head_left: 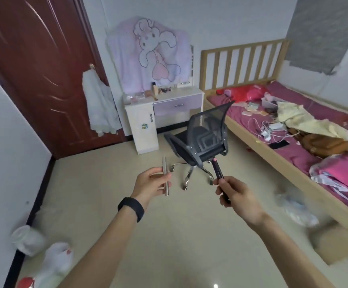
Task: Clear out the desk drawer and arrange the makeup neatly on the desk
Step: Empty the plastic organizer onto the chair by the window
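Left hand (150, 183): fingers pinch a slim silver stick (165, 175), held upright. Tabletop (186, 94), carrying makeup (158, 90) above a closed drawer (178, 105): well ahead, about equally far from both hands, beyond the office chair (202, 134). Right hand (234, 194): grips a dark pink-tipped tube (217, 170), its tip tilted up and leftward.

Your right hand (237, 194) covered the middle of the dark tube (217, 169). Only the length above your grip and a short stub below it showed, and any label was too small to read. At your left hand (148, 181), motion blur kept you from telling which fingers pinched the silver tube (165, 179). Far beyond both grips, the items on the desk (189, 94) were too small to tell apart, and its drawer (169, 107) hid whatever lay inside. Below and outside your left grip, the plastic bags (58, 258) were smeared. Both forearms ran off the bottom edge.
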A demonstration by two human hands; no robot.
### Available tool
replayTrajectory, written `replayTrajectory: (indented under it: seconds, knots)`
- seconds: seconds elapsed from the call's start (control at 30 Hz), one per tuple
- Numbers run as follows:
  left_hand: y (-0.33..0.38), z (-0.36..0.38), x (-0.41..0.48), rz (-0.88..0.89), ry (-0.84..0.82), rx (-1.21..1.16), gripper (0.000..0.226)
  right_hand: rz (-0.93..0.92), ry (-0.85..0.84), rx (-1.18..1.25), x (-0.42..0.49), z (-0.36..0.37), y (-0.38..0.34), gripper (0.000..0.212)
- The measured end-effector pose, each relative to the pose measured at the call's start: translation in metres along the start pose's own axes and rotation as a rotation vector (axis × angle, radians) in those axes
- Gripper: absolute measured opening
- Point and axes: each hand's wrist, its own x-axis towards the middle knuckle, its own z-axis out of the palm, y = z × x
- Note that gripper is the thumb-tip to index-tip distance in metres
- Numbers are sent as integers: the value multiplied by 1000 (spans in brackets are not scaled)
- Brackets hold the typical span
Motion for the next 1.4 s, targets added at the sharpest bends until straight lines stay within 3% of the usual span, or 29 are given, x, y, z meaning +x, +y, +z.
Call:
replayTrajectory:
  seconds: [0.4, 0.67, 1.03, 1.4]
  knots:
    - [83, -51, 246, 35, 250, -60, 29, -47, -212, 12, 306, 53, -71, 19]
    - [117, -116, 397, 55, 359, -54, 27, -76, -286, -5, 482, 125, -105, 20]
    - [183, -215, 655, 28, 250, -31, 19, 24, -169, 42, 690, 236, -144, 20]
    - [189, -236, 886, -109, 132, -56, 27, 157, -41, 68, 881, 300, -136, 20]
